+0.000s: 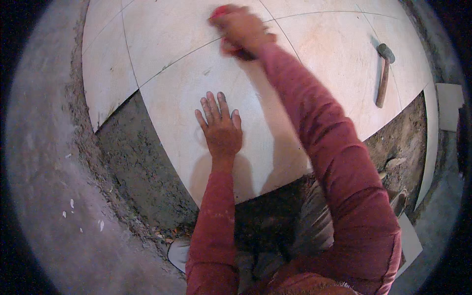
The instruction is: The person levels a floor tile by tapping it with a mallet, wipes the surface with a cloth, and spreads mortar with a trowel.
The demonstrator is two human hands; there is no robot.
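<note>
My left hand (pixel 221 129) lies flat on a large pale floor tile (pixel 177 113), fingers spread, holding nothing. My right hand (pixel 244 30) reaches to the far edge of the same tile, closed around a red tool (pixel 222 12). Red parts of it show on both sides of the fist; motion blur hides its exact kind. The tool is at the joint between this tile and the row behind it. To the right, a hammer (pixel 385 73) with a dark head and wooden handle rests on another tile.
Rough grey mortar (pixel 142 157) borders the tile at left, and more bare bed (pixel 398 142) shows at right. A narrow tile strip (pixel 429 142) runs along the right side. Loose tile pieces (pixel 448 105) lie beyond it. Grey concrete floor (pixel 44 162) spreads at left.
</note>
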